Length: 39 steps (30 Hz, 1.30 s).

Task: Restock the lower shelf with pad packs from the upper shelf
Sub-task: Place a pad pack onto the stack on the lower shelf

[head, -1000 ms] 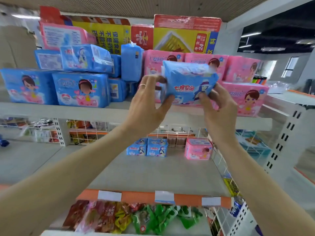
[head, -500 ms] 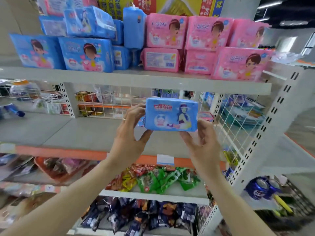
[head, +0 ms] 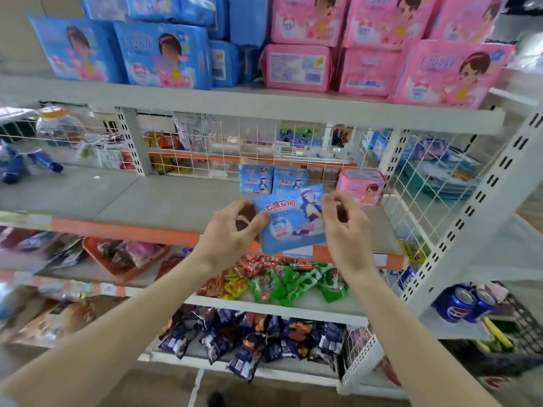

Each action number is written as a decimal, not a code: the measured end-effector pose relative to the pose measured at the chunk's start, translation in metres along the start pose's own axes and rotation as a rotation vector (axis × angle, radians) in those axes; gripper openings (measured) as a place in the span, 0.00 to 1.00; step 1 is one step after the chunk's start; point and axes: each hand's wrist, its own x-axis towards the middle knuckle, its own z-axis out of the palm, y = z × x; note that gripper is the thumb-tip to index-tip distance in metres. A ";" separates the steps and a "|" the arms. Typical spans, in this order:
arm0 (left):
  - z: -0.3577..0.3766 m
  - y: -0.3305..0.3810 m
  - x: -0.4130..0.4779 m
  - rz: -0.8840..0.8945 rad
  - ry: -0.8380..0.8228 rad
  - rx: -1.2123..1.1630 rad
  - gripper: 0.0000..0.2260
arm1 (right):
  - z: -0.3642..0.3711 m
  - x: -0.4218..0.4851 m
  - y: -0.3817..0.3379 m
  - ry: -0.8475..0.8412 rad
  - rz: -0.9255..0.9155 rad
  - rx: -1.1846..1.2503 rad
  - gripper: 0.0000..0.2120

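I hold a small blue pad pack (head: 291, 220) in both hands just above the front edge of the lower shelf (head: 164, 201). My left hand (head: 232, 230) pinches its left edge; my right hand (head: 342, 221) pinches its upper right corner. Behind it, two matching blue packs (head: 273, 179) stand side by side at the back of that shelf, with a pink pack (head: 361, 185) to their right. The upper shelf (head: 249, 105) carries stacked large blue packs (head: 163, 57) on the left and pink packs (head: 367, 42) on the right.
A white wire grid (head: 223, 148) backs the lower shelf and another grid (head: 423, 186) closes its right end. Snack bags (head: 282, 282) fill the shelves below. Blue cans (head: 462, 302) sit low at the right. The lower shelf's left part is bare grey board.
Both hands brought the blue pack down from in front of the upper shelf to the lower shelf's front edge. My view tilted downward with it.
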 end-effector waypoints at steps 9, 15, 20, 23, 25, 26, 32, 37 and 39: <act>-0.004 -0.017 0.013 -0.012 0.031 -0.074 0.22 | 0.007 0.001 0.006 -0.027 0.115 0.105 0.20; 0.002 -0.035 0.012 -0.043 0.085 -0.122 0.27 | 0.026 -0.005 0.021 -0.107 0.028 0.054 0.14; 0.005 -0.059 0.017 -0.089 0.092 -0.080 0.20 | 0.048 -0.004 0.041 -0.163 0.105 0.063 0.14; 0.001 -0.074 0.027 -0.132 0.094 -0.057 0.20 | 0.061 0.006 0.047 -0.205 0.098 0.009 0.16; -0.004 -0.082 0.037 -0.159 0.098 -0.047 0.18 | 0.072 0.017 0.052 -0.234 0.099 -0.020 0.15; -0.005 -0.086 0.042 -0.169 0.100 -0.041 0.18 | 0.079 0.022 0.055 -0.246 0.104 -0.034 0.15; -0.017 -0.123 0.079 -0.233 0.093 0.061 0.22 | 0.119 0.050 0.084 -0.288 0.157 -0.097 0.18; -0.017 -0.160 0.115 -0.251 0.039 0.011 0.20 | 0.146 0.077 0.116 -0.234 0.173 -0.157 0.18; -0.014 -0.175 0.131 -0.263 0.028 -0.007 0.20 | 0.156 0.088 0.129 -0.239 0.168 -0.169 0.18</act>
